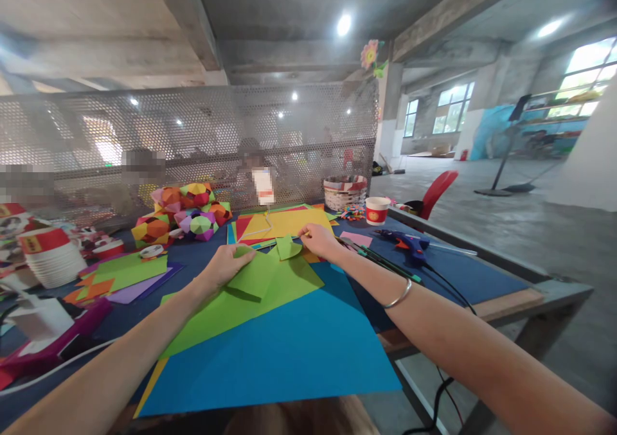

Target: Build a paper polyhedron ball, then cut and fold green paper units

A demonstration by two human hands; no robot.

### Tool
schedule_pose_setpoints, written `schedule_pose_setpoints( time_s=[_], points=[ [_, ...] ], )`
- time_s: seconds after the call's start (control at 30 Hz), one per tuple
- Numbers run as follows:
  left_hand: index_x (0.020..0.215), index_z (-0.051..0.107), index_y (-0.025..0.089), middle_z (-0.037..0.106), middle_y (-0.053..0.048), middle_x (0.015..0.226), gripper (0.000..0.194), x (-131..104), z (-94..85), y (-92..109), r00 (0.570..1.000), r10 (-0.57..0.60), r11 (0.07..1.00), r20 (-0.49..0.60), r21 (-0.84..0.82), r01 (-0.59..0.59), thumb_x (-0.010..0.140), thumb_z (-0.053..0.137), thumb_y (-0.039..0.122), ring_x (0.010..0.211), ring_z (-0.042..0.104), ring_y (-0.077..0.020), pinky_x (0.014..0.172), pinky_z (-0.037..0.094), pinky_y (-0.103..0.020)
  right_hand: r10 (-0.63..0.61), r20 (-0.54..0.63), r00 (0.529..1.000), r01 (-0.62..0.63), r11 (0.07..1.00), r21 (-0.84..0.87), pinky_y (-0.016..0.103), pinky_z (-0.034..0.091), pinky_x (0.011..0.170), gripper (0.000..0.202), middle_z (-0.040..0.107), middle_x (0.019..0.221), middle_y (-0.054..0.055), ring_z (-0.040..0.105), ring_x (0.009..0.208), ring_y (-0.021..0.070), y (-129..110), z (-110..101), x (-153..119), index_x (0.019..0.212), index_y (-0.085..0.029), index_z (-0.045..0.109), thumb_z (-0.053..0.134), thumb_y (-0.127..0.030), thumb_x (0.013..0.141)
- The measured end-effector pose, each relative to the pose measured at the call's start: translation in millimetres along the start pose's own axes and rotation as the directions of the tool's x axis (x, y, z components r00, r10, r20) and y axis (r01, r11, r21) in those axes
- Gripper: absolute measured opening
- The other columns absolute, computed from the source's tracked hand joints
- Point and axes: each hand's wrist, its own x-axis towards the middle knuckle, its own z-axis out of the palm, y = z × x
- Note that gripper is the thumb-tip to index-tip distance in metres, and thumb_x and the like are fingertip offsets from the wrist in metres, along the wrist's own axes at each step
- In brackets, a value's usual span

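Note:
My left hand [232,265] is closed on a piece of green paper [253,277], thumb on top and fingers behind. It is tilted above a larger green sheet [216,329], which lies across a big blue sheet [284,364]. A small green cut piece [288,248] with a curved edge stands between my hands. Beside it, my right hand [318,241] has thumb and fingertips pinched together, and what lies between them is too small to make out. Behind my hands lies a stack of coloured sheets with a yellow one [289,224] on top.
Right of my hands lie dark pens [380,261], a blue glue gun [409,245] with a cable and a paper cup [377,211]. Behind them stands a woven basket [344,194]. Folded paper balls [193,220], tape [152,251] and stacked cups [51,258] are on the left.

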Motion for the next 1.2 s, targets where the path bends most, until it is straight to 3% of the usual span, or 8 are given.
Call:
schedule_pose_setpoints(
  time_s=[0.27, 0.4, 0.5, 0.63, 0.83, 0.93, 1.03, 1.2],
  points=[
    [0.073, 0.074, 0.018, 0.076, -0.005, 0.070, 0.019, 0.4, 0.7, -0.7, 1.000, -0.007, 1.000, 0.002, -0.006, 0.007, 0.071, 0.083, 0.035, 0.059, 0.068, -0.0193, 0.059, 0.054, -0.029, -0.051, -0.131, 0.990, 0.065, 0.992, 0.106, 0.043, 0.058, 0.088, 0.032, 0.066, 0.122, 0.008, 0.067, 0.102, 0.0218, -7.1, -12.9, -4.0, 0.122, -0.017, 0.064, 0.064, -0.039, 0.098],
    [0.072, 0.074, 0.017, 0.076, -0.005, 0.068, 0.019, -0.8, 0.3, 2.1, 1.000, -0.007, 1.000, 0.005, -0.006, 0.007, 0.071, 0.083, 0.034, 0.057, 0.067, -0.0177, 0.058, 0.053, -0.027, -0.082, -0.213, 0.974, 0.122, 0.976, 0.182, 0.033, 0.054, 0.076, 0.022, 0.070, 0.092, 0.003, 0.066, 0.080, 0.0167, -10.3, -13.2, -5.5, 0.105, -0.016, 0.069, 0.057, -0.033, 0.099],
    [0.074, 0.074, 0.017, 0.076, -0.005, 0.068, 0.020, -0.9, 0.6, 2.4, 1.000, -0.012, 1.000, 0.005, -0.011, 0.012, 0.070, 0.083, 0.034, 0.057, 0.067, -0.0171, 0.058, 0.053, -0.027, -0.102, -0.260, 0.960, 0.164, 0.959, 0.232, 0.028, 0.045, 0.064, 0.029, 0.063, 0.067, -0.001, 0.059, 0.065, 0.0160, -10.6, -12.6, -5.3, 0.094, -0.016, 0.074, 0.045, -0.020, 0.090],
    [0.077, 0.074, 0.016, 0.076, -0.005, 0.069, 0.025, -0.8, 1.3, 0.6, 1.000, -0.019, 1.000, 0.000, -0.020, 0.019, 0.069, 0.084, 0.037, 0.058, 0.068, -0.0175, 0.059, 0.054, -0.027, -0.110, -0.274, 0.955, 0.191, 0.937, 0.291, 0.026, 0.039, 0.056, 0.035, 0.054, 0.057, -0.003, 0.052, 0.056, 0.0153, -11.0, -10.8, -4.8, 0.093, -0.015, 0.074, 0.041, -0.020, 0.083],
    [0.080, 0.075, 0.015, 0.077, -0.007, 0.072, 0.029, -0.9, 1.7, 1.0, 1.000, -0.025, 1.000, 0.002, -0.011, 0.025, 0.068, 0.085, 0.040, 0.060, 0.069, -0.0194, 0.060, 0.054, -0.029, -0.120, -0.231, 0.966, 0.186, 0.939, 0.289, 0.026, 0.047, 0.064, 0.037, 0.062, 0.070, 0.000, 0.060, 0.067, 0.0149, -12.3, -8.9, -2.9, 0.110, -0.012, 0.069, 0.037, -0.018, 0.092],
    [0.076, 0.074, 0.015, 0.076, -0.006, 0.069, 0.027, -1.8, 2.0, 3.3, 1.000, -0.021, 1.000, -0.005, -0.006, 0.021, 0.067, 0.086, 0.038, 0.059, 0.069, -0.0189, 0.059, 0.054, -0.029, -0.140, -0.129, 0.982, 0.166, 0.961, 0.223, 0.032, 0.055, 0.075, 0.024, 0.069, 0.094, 0.004, 0.066, 0.082, 0.0161, -9.6, -4.3, -2.5, 0.115, -0.014, 0.066, 0.051, -0.027, 0.101],
    [0.077, 0.073, 0.014, 0.076, -0.006, 0.069, 0.026, -4.3, 2.0, 5.8, 1.000, -0.022, 1.000, -0.008, -0.001, 0.022, 0.069, 0.084, 0.036, 0.058, 0.069, -0.0181, 0.059, 0.055, -0.029, -0.151, -0.002, 0.988, 0.150, 0.980, 0.129, 0.041, 0.058, 0.085, 0.032, 0.066, 0.119, 0.008, 0.068, 0.098, 0.0206, -5.1, 2.0, -2.8, 0.121, -0.017, 0.063, 0.064, -0.038, 0.098],
    [0.088, 0.073, 0.014, 0.077, -0.008, 0.075, 0.030, -5.8, -3.8, 14.6, 1.000, -0.018, 1.000, -0.010, 0.020, 0.019, 0.073, 0.080, 0.039, 0.060, 0.071, -0.0200, 0.061, 0.059, -0.034, -0.146, 0.060, 0.987, 0.149, 0.988, -0.047, 0.044, 0.057, 0.091, 0.032, 0.063, 0.129, 0.009, 0.066, 0.107, 0.0227, 0.4, 7.1, -2.3, 0.126, -0.020, 0.062, 0.063, -0.037, 0.099]
  ],
)
